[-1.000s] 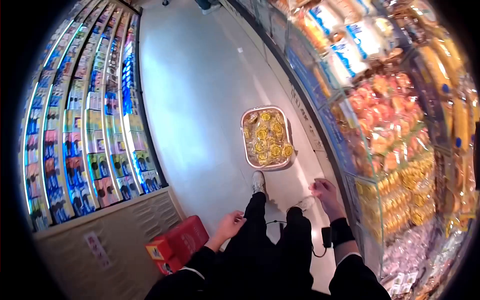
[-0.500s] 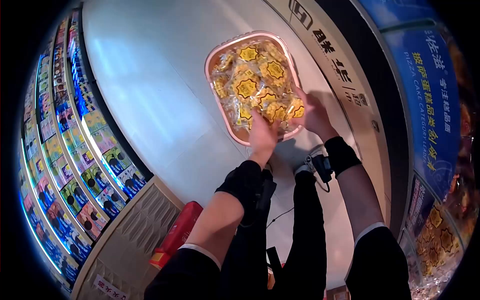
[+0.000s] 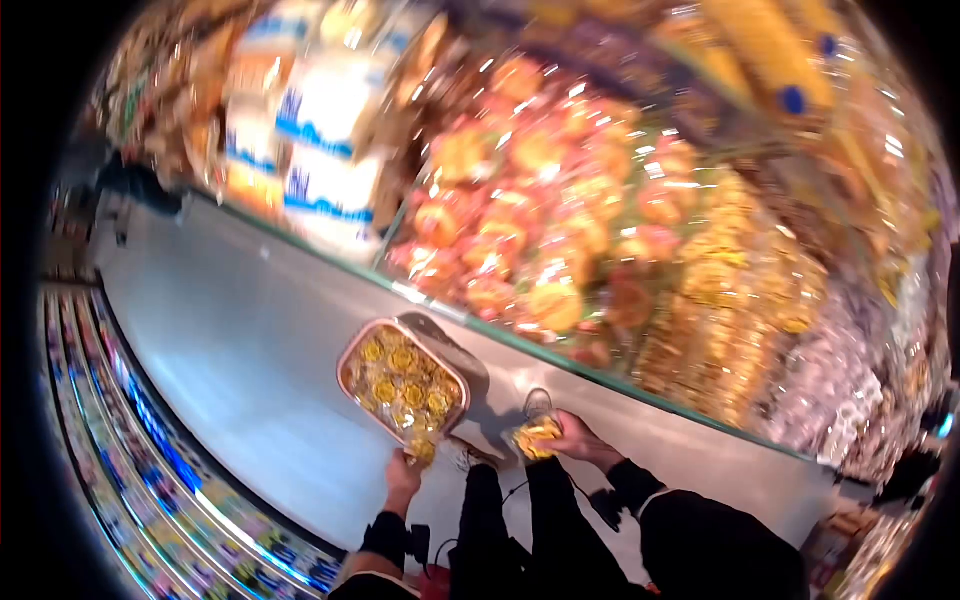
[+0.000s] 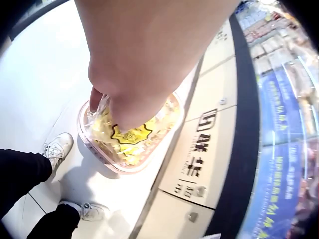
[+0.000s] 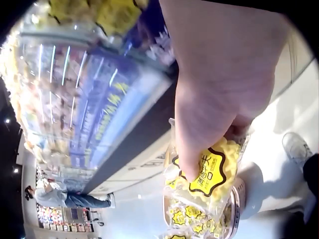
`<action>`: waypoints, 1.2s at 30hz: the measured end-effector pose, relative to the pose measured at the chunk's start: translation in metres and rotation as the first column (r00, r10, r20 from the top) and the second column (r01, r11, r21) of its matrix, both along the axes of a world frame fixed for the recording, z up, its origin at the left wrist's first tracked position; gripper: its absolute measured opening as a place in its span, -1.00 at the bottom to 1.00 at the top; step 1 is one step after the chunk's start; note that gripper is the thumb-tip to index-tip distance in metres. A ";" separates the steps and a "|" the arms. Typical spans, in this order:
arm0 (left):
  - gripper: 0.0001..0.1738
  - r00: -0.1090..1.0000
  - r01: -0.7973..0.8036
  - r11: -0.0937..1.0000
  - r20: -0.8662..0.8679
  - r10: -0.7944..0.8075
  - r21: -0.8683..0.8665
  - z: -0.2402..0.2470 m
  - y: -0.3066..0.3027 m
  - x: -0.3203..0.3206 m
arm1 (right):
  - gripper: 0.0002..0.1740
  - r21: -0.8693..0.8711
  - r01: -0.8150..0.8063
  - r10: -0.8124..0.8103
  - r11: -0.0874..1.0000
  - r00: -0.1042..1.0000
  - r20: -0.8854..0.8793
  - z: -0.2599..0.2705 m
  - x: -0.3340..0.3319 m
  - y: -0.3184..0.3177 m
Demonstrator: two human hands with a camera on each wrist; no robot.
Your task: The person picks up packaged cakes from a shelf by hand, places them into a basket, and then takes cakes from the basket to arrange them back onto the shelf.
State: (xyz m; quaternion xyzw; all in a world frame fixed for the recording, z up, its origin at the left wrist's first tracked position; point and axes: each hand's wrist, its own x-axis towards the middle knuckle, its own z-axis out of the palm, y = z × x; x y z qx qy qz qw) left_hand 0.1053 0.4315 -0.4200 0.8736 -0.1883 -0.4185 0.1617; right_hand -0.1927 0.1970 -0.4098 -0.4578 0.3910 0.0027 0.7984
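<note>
My right hand (image 3: 580, 438) grips a packaged waffle (image 3: 537, 437) with a clear wrapper and a yellow star-edged label. In the right wrist view, the thumb lies across the label of this waffle (image 5: 219, 172). My left hand (image 3: 402, 475) holds another packaged waffle (image 3: 422, 452) at the near corner of the pink basket (image 3: 440, 360). The left wrist view shows fingers over its wrapper and yellow label (image 4: 130, 135), with part of the packet hidden by the hand. Several more such waffles (image 3: 385, 390) fill the basket, which stands on the floor.
A glass-edged display (image 3: 560, 352) runs along the far side, piled with pink packs (image 3: 520, 190), yellow packs (image 3: 720, 280) and white bags (image 3: 325, 180). Lit shelves (image 3: 170, 460) stand at the left. A person (image 5: 57, 196) stands down the aisle in the right wrist view.
Both hands were empty, then reached into the basket, and now each holds a packaged waffle. The right hand has drawn away from the basket. The head view has turned toward the display.
</note>
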 end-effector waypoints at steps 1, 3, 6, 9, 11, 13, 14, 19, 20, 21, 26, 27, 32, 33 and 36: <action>-0.48 0.990 0.136 0.990 -0.033 -0.137 -0.030 0.035 -0.019 0.001 | -0.57 -0.020 0.024 -0.024 1.000 1.000 0.007 0.035 -0.018 -0.006; -0.47 0.911 0.402 0.911 -0.066 -0.408 -0.086 0.120 -0.049 -0.010 | -0.56 -0.041 0.055 -0.054 0.998 0.998 0.014 0.109 -0.064 0.002; -0.49 0.752 0.635 0.738 -0.037 -0.658 -0.228 0.257 -0.128 -0.050 | -0.56 -0.040 0.077 -0.075 0.996 0.996 0.057 0.225 -0.106 -0.023; -0.55 0.710 0.629 0.632 0.005 -0.704 -0.452 0.340 -0.189 -0.105 | -0.58 -0.127 0.206 -0.203 0.970 0.978 0.042 0.255 -0.159 -0.007; -0.61 0.636 0.604 0.434 0.076 -0.768 -0.668 0.362 -0.237 -0.141 | -0.57 -0.262 0.274 -0.292 0.925 0.956 -0.030 0.299 -0.169 -0.022; -0.59 0.546 0.700 0.252 0.274 -0.792 -0.669 0.387 -0.289 -0.173 | -0.54 -0.332 0.426 -0.427 0.841 0.901 0.076 0.312 -0.178 -0.031; -0.64 0.524 0.687 0.067 0.430 -0.735 -0.723 0.387 -0.317 -0.189 | -0.52 -0.383 0.552 -0.523 0.741 0.831 0.187 0.312 -0.182 -0.033; -0.64 0.147 0.939 -0.159 0.774 -0.616 -0.305 0.370 -0.425 -0.222 | -0.48 -0.806 0.398 -0.505 0.437 0.851 0.146 0.339 -0.189 -0.080; -0.64 0.070 0.956 -0.200 0.826 -0.560 -0.216 0.360 -0.442 -0.224 | -0.49 -0.827 0.396 -0.522 0.398 0.839 0.151 0.356 -0.185 -0.087; -0.65 -0.008 0.964 -0.234 0.866 -0.501 -0.126 0.349 -0.452 -0.226 | -0.49 -0.818 0.402 -0.536 0.411 0.833 0.139 0.366 -0.184 -0.093; -0.79 -0.017 0.968 -0.231 0.890 -0.456 -0.100 0.330 -0.466 -0.226 | -0.59 -0.976 0.182 -0.511 0.121 0.854 0.096 0.368 -0.188 -0.127; -0.80 -0.020 0.971 -0.225 0.908 -0.419 -0.082 0.327 -0.465 -0.226 | -0.57 -1.000 0.007 -0.464 -0.018 0.886 0.014 0.381 -0.187 -0.138; -0.76 -0.067 0.974 -0.221 0.889 -0.453 -0.039 0.324 -0.464 -0.224 | -0.58 -0.994 -0.053 -0.506 0.091 0.857 -0.092 0.373 -0.180 -0.170; -0.76 -0.067 0.975 -0.221 0.890 -0.451 -0.038 0.327 -0.464 -0.224 | -0.60 -0.989 -0.098 -0.491 0.109 0.860 -0.139 0.376 -0.177 -0.176; -0.63 -0.029 0.973 -0.224 0.944 -0.328 -0.048 0.332 -0.448 -0.230 | -0.71 -0.976 -0.179 -0.478 0.123 0.851 -0.216 0.360 -0.179 -0.188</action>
